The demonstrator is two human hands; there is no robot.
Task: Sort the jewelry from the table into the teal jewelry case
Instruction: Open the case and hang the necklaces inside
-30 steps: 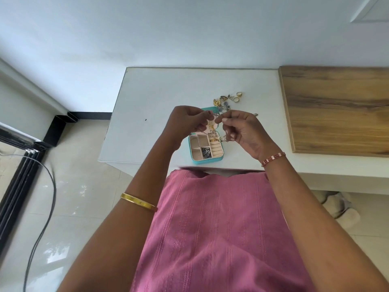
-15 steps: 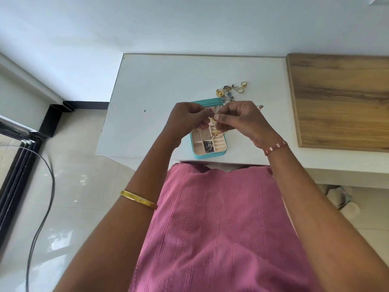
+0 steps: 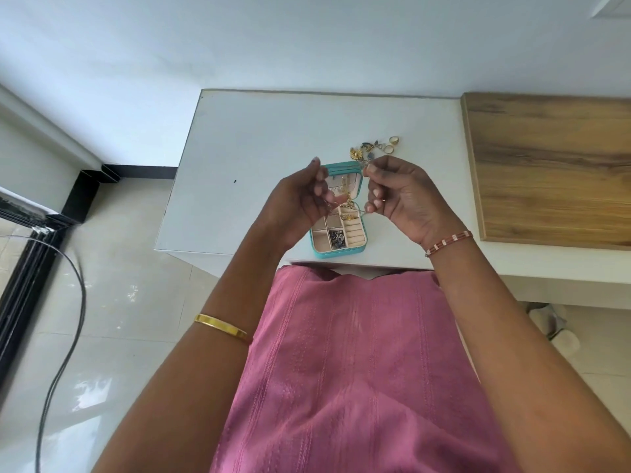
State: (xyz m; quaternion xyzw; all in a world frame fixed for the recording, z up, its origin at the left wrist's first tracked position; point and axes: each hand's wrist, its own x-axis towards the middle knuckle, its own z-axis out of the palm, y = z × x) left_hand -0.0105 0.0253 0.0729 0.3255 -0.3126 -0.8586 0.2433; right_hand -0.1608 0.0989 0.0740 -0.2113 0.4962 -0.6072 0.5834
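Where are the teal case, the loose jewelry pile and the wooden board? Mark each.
teal case [image 3: 339,253]: head view, front wall.
jewelry pile [image 3: 357,153]: head view, gold flower piece.
wooden board [image 3: 553,172]: head view, middle of top face.

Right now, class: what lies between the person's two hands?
In the head view, a thin gold chain spans from left hand to right hand, above the open teal case.

Smooth matt white tabletop [image 3: 259,165] under hands. Small teal jewelry case [image 3: 338,252] below hands: faintly sheened shell, soft matt beige lining. Shiny gold metal jewelry pile [image 3: 374,149] beyond right hand. Matt grained brown wooden board [image 3: 553,165] right of hands. Glossy pale floor tiles [image 3: 112,302] left. Ribbed pink cloth garment [image 3: 358,370] nearer than hands.
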